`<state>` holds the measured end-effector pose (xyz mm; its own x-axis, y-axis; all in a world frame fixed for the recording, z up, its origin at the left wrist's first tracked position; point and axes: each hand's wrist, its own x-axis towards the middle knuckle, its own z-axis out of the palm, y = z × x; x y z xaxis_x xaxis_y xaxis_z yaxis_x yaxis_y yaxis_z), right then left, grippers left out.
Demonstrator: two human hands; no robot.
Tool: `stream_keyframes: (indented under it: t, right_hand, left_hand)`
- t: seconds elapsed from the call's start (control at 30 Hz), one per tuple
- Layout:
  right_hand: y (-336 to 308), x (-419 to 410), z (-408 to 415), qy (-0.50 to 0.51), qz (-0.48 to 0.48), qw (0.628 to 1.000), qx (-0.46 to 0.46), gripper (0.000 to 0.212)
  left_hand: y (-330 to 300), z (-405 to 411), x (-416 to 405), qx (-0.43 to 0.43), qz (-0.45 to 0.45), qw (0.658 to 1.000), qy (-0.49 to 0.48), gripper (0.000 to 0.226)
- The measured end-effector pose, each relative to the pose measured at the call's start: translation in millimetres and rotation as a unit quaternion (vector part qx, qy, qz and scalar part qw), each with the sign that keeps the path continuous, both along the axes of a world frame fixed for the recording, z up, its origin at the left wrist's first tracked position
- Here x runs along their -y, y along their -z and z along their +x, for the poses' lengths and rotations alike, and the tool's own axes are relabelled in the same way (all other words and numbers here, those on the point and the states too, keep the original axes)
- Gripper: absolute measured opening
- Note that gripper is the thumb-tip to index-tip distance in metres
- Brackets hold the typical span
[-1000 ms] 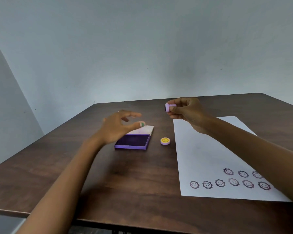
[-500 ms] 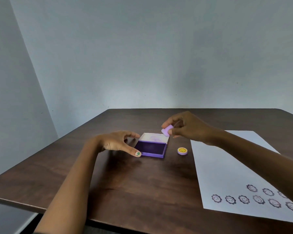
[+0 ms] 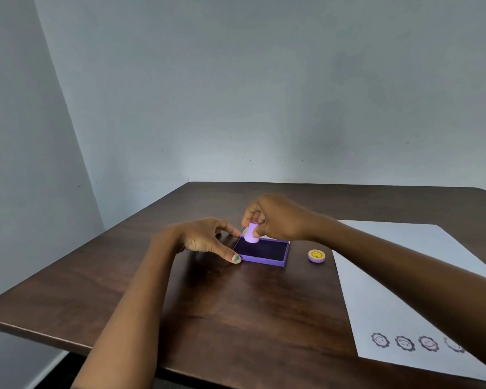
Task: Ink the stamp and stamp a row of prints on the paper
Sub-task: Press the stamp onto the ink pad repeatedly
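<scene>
A small lilac stamp [image 3: 251, 234] stands upright with its face down on the dark pad of the open purple ink pad [image 3: 267, 251]. My right hand [image 3: 275, 217] grips the stamp from above. My left hand [image 3: 205, 238] rests on the table against the ink pad's left edge, thumb and forefinger touching the case. The white paper [image 3: 399, 265] lies to the right, with a row of flower-face prints [image 3: 404, 342] near its front edge, partly hidden by my right forearm.
The stamp's round cap [image 3: 316, 255], purple with a yellow smiley top, lies between the ink pad and the paper. The dark wooden table [image 3: 236, 310] ends in a front edge close to me. Grey walls stand behind and to the left.
My right hand has lowered the stamp onto the ink pad. My left hand has settled against the pad's left side. The camera has tilted left.
</scene>
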<state>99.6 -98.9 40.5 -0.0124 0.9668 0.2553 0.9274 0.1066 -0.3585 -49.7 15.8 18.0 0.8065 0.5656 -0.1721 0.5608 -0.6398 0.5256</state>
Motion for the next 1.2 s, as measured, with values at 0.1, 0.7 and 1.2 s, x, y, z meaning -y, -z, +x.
stream_keyframes:
  t: [0.1, 0.7, 1.2]
  right_hand:
    - [0.7, -10.0, -4.9, 0.003, 0.003, 1.0, 0.01, 0.025]
    - [4.0, -15.6, -13.3, -0.01, -0.007, 0.999, 0.052, 0.021]
    - [10.8, -12.4, -7.4, 0.005, 0.059, 0.998, 0.015, 0.016]
  left_hand:
    - [-1.1, -0.4, -0.2, 0.0, -0.007, 1.0, -0.002, 0.054]
    - [0.1, -1.0, -0.3, 0.004, -0.001, 1.0, -0.015, 0.046]
    - [-1.0, -1.2, -0.6, -0.002, 0.007, 1.0, -0.008, 0.046]
